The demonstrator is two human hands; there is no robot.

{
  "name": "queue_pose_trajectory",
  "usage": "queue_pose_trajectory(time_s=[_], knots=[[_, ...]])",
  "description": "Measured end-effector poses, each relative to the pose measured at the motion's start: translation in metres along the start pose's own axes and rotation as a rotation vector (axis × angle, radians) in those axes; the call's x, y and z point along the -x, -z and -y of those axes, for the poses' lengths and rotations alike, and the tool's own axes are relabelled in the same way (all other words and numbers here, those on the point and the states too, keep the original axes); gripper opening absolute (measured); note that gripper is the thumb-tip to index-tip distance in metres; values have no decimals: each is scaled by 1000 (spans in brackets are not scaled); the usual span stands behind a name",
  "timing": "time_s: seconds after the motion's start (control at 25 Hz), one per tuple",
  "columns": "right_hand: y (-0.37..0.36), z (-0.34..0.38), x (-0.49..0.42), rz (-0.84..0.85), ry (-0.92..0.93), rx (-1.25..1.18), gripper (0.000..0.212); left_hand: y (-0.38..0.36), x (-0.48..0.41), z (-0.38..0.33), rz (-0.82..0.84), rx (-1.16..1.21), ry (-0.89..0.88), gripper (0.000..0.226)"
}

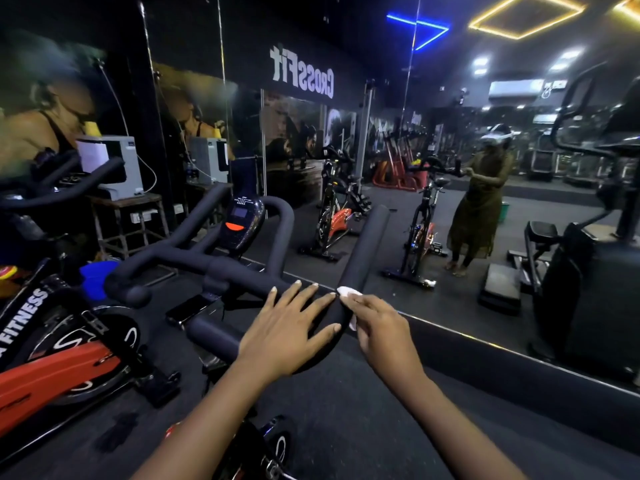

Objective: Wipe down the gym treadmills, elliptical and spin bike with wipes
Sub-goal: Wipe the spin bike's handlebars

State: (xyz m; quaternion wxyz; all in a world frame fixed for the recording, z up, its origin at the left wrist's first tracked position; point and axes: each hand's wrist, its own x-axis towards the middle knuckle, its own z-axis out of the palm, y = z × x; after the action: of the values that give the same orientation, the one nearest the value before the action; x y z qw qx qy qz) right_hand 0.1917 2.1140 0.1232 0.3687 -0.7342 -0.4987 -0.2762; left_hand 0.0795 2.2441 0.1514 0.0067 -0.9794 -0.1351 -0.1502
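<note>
Head view: we note the black foam-padded handlebar (242, 268) of a spin bike directly below the camera, its black console with an orange patch (242, 220) standing behind the crossbar. Left hand (291, 327) lies flat on the bar's right-hand curve, fingers spread and straight. Right hand (381, 320) sits just beside it, fingertips pinching a small white wipe (347, 293) against the bar where the right horn bends upward; a bit of the wipe shows under the thumb side too. We record a second spin bike with an orange and black frame (52, 368) close on the left. A wall mirror (450, 323) runs ahead, showing the person at the bike. Far left, a grey box-shaped machine (117, 168) rests on a small wooden desk (128, 202).
</note>
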Motion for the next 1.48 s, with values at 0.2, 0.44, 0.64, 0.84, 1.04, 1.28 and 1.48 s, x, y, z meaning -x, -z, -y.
queue_pose_trajectory(time_s=[0.2, 0.44, 0.64, 0.84, 1.04, 1.28, 1.48], knots=[[28, -45, -84, -150, -63, 25, 41, -1, 0, 0, -37, -9, 5, 89], [16, -69, -140, 59, -106, 362, 35, 0, 1, 0, -39, -1, 10, 87], [2, -35, -68, 73, 77, 225, 36, -1, -1, 1, -39, -12, 10, 88], [37, -51, -103, -109, -10, 53, 37, 0, -1, 1, -26, -21, -1, 89], [41, -98, -176, 179, -134, 265, 46, 0, 1, 1, -25, -8, -2, 99], [17, -102, -145, -201, -603, -341, 38, 1, -1, -1, -23, -14, 9, 90], [-17, -62, -101, -468, -820, -528, 44, 0, 0, -1, -29, -20, 11, 88]])
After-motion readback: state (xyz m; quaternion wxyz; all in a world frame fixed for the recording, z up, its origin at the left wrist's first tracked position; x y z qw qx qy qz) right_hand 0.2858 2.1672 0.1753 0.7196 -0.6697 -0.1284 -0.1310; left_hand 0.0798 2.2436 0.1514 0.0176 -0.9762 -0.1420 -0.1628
